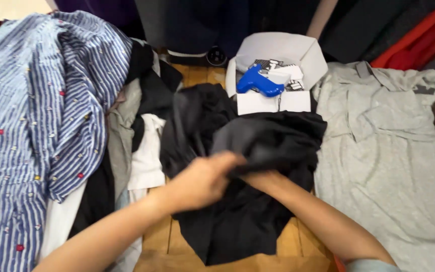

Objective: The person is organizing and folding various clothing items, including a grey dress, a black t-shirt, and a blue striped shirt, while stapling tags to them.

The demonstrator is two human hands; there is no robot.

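Garment: black garment [242, 166], crumpled, soft folds, mid-table [167, 242] before the white box [278, 55].
Left hand [202, 181]: fingers curled, gripping the fabric.
Right hand [258, 177]: buried in cloth, fingers hidden, grip unclear.

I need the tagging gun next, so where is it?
The blue tagging gun lies in the white box at top centre, behind the black garment.
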